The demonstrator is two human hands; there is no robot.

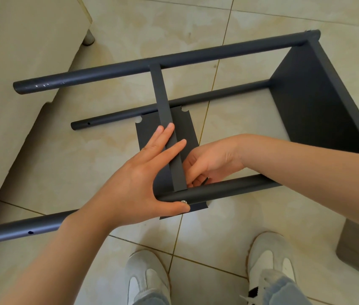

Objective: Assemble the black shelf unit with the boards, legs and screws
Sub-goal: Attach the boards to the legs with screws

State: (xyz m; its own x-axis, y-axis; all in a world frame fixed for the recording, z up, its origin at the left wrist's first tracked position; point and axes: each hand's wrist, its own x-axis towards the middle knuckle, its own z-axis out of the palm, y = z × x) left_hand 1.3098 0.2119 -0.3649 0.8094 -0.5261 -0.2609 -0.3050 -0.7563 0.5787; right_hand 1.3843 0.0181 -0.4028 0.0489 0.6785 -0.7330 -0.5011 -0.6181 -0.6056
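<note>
While the half-built black shelf unit [302,95] lies on its side on the glossy beige floor tiles [251,29], the left hand [136,179] rests on it with fingers straight and slightly spread. Its fingertips [169,127] lie flat against the narrow edge of an upright black shelf board [165,106]. The thumb stretches along the near round black metal leg [229,188], its tip touching a small silver screw head [184,202].

Just right of those fingers, on the other side of the same board, the right hand [211,161] is curled. Its fingers pinch a small dark tool [205,180] (too little shows to say what kind) just above the near leg. Beneath both hands a flat black board with notched corners [187,126] lies on the tiles.

Beyond the fingertips run two more round black legs, a far leg [130,69] and a low leg [218,93]. Both meet a black end board [319,128] well to the right. A pair of white shoes [147,276] stands on the tiles below the wrists.
</note>
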